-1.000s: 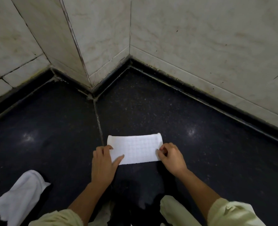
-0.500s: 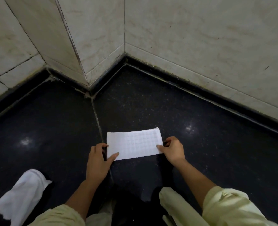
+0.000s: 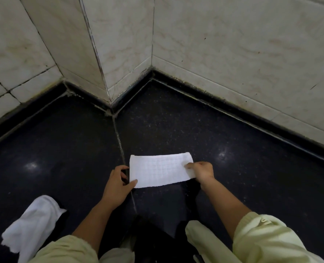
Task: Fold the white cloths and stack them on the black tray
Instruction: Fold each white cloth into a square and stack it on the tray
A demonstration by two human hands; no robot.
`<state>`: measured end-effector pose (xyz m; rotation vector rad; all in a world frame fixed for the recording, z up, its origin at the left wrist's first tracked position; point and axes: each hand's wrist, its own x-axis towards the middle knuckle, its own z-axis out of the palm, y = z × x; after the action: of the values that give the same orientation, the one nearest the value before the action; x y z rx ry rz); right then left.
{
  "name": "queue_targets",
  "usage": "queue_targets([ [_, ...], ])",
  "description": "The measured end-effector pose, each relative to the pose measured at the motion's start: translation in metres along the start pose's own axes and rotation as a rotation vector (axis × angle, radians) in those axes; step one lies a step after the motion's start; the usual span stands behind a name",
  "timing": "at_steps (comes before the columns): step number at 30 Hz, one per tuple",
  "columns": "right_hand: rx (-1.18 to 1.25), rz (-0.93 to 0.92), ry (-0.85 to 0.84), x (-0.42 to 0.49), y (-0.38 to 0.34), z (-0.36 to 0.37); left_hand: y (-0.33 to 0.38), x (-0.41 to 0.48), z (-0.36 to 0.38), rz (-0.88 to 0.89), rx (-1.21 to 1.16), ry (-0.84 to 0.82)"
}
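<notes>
A white waffle-textured cloth (image 3: 158, 170), folded into a long rectangle, lies flat on the black floor in front of me. My right hand (image 3: 202, 171) pinches its right end, thumb on top. My left hand (image 3: 116, 184) sits at the cloth's left edge. Its thumb touches the near-left corner and its fingers are loosely curled beside the edge. A second white cloth (image 3: 32, 221) lies crumpled on the floor at the lower left. I cannot make out a black tray against the dark floor.
Pale marble-tiled walls (image 3: 233, 54) meet in a corner just beyond the cloth, with a black skirting strip (image 3: 233, 111) along their base. A grout line (image 3: 119, 137) runs across the floor toward me. My knees in pale yellow trousers (image 3: 262, 240) fill the bottom edge.
My left hand has slid off the cloth's top to its left edge, leaving only the thumb on the corner. My right hand's thumb has moved further onto the right end.
</notes>
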<state>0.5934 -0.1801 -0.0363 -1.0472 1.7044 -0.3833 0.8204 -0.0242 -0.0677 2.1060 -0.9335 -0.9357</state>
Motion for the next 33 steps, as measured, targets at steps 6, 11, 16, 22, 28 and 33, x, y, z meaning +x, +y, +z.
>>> queue_targets([
  [6,-0.106,-0.325,-0.102,-0.028,-0.02,0.004,0.0,0.0,-0.001,0.009,-0.004,-0.019],
  [11,-0.251,-0.53,-0.154,-0.05,-0.033,0.027,0.001,0.0,-0.003,0.013,0.0,-0.021],
  [16,-0.382,-0.558,-0.247,-0.061,-0.04,0.066,0.003,0.002,-0.005,0.014,-0.023,-0.018],
  [22,-0.545,-0.494,-0.321,-0.062,-0.03,0.108,0.001,0.0,-0.005,0.041,-0.045,-0.007],
  [28,-0.614,-0.497,-0.376,-0.066,-0.02,0.121,-0.001,0.002,-0.004,0.057,-0.06,-0.001],
  [33,-0.604,-0.522,-0.401,-0.069,-0.014,0.12,-0.003,0.003,-0.005,0.053,-0.062,0.007],
])
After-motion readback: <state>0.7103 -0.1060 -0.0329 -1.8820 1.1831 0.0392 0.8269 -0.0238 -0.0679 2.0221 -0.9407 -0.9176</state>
